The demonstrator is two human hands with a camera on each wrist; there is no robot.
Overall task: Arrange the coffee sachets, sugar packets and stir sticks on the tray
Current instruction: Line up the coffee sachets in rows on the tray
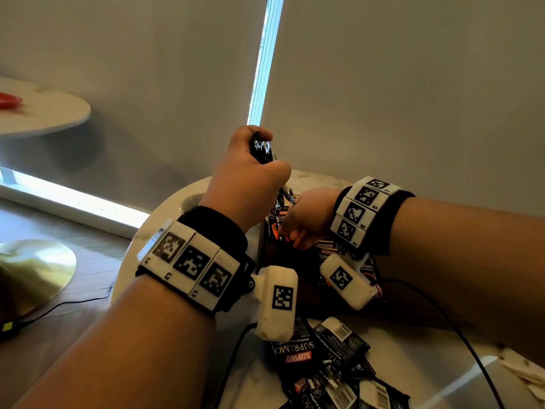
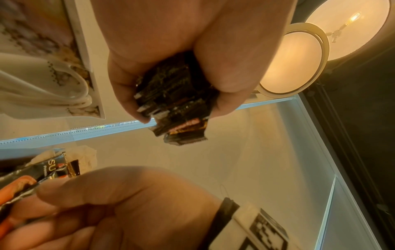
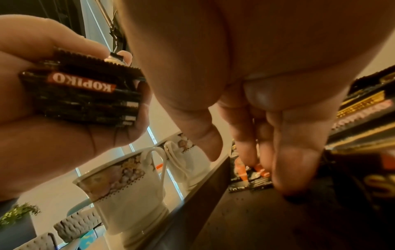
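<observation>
head view: the left hand (image 1: 250, 172) is raised above the desk (image 1: 413, 364), its grip clenched round a bundle of coffee sachets (image 1: 261, 149), black wrappers with a red "kopiko" label. left wrist view: the bundle (image 2: 173, 101) is stacked face to face between fingers and thumb, its serrated ends sticking out past the fingertips. right wrist view: the same bundle (image 3: 85, 91) sits in the left palm, thumb on top.

the right hand (image 1: 306, 219) is lowered into the dark tray (image 1: 261, 249), fingers pointing down among sachets lying there (image 1: 278, 219). right wrist view: the fingertips (image 3: 292, 167) press on or just above the tray floor (image 3: 256, 219), beside a sachet with orange print (image 3: 248, 175); whether this grip grasps a sachet or merely touches it cannot be told.

more sachets lie loose in a heap (image 1: 324, 364) on the desk at the near edge of the tray. pale flat packets (image 1: 525, 376) lie at the desk's right edge, too blurred to identify. two flower-patterned cups (image 3: 128, 194) stand just beside the tray's left rim.

both wrists carry bands with black-and-white markers (image 1: 191, 264).
</observation>
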